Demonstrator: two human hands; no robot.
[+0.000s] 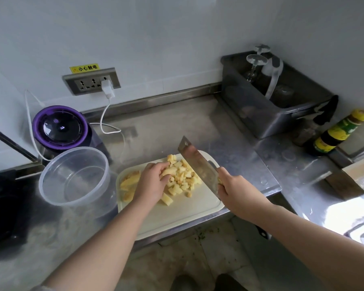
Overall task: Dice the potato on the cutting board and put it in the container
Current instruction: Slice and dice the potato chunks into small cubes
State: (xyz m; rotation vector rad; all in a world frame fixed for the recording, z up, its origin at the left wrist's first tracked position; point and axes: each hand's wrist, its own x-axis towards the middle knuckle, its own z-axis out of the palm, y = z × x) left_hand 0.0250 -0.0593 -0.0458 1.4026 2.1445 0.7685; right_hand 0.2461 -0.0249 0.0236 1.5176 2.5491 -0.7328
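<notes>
A pile of yellow potato dice (182, 178) lies on the white cutting board (177, 215). Uncut potato strips (129, 183) lie at the board's left edge. My left hand (152, 181) rests palm down on the dice, fingers spread and touching the pile. My right hand (237, 194) grips the handle of a cleaver (198, 164), whose broad blade stands tilted against the right side of the pile. The clear round plastic container (75, 175) stands just left of the board, with nothing in it.
A purple-lidded appliance (60, 127) sits behind the container, its white cable plugged into the wall socket (91, 80). A grey bin (267, 97) with glasses stands at the back right. A sauce bottle (338, 133) lies near a cardboard box (359, 175). The counter edge runs below the board.
</notes>
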